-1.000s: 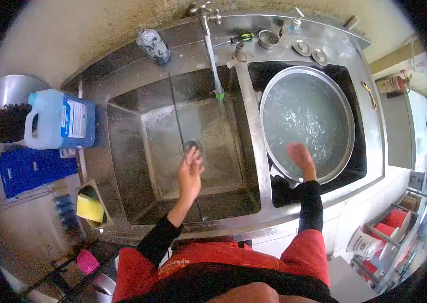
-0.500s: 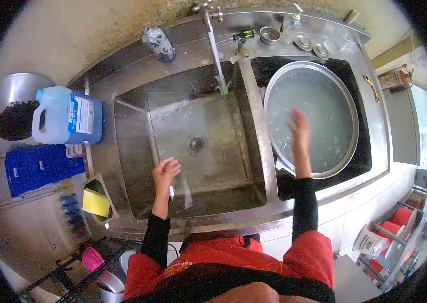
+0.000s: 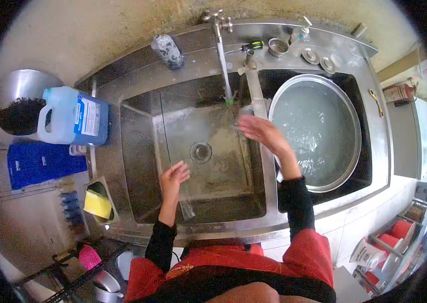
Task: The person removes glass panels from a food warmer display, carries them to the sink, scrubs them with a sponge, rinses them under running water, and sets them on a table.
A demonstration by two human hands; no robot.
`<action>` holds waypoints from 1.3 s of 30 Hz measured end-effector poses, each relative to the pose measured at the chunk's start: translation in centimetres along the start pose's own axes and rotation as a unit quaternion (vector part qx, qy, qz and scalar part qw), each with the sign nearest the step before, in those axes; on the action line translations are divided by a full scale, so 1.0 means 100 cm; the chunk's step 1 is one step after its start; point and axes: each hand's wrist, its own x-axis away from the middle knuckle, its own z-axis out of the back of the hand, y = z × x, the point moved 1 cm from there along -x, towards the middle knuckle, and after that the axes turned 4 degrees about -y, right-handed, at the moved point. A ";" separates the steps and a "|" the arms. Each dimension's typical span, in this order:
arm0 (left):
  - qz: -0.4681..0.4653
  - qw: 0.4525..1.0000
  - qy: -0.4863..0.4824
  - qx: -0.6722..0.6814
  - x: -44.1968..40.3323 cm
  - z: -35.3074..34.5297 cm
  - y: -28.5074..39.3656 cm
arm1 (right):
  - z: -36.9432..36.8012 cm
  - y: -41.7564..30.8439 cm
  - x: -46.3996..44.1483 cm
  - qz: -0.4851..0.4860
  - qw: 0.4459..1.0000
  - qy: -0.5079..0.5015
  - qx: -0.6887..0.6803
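My right hand [image 3: 265,134] is over the divider between the two basins, fingers stretched toward the left sink. A pale blurred patch, perhaps water, shows by its fingertips; I cannot make it out. Just right of that hand stands a large round metal pot [image 3: 359,132] full of cloudy water, set in the right basin. My left hand [image 3: 174,175] hovers above the left part of the steel sink [image 3: 208,177], fingers apart and holding nothing. The sink's round drain [image 3: 201,152] lies between the two hands. From the back, a tap [image 3: 222,60] reaches over the sink.
A blue liquid jug [image 3: 74,116] stands on the left, with a yellow sponge [image 3: 97,204] in a holder below it. Along the back ledge are a grey-black bottle [image 3: 168,51], a screwdriver [image 3: 253,46], a small metal cup [image 3: 278,47] and a pump bottle [image 3: 303,31].
My right hand has moved left from above the pot to the divider. The pot's water now ripples more. My left hand stays over the sink, and the view has shifted slightly.
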 end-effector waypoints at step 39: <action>0.072 0.996 0.004 0.057 -0.039 0.102 -0.076 | 0.133 0.152 -0.220 -0.056 0.933 0.053 0.351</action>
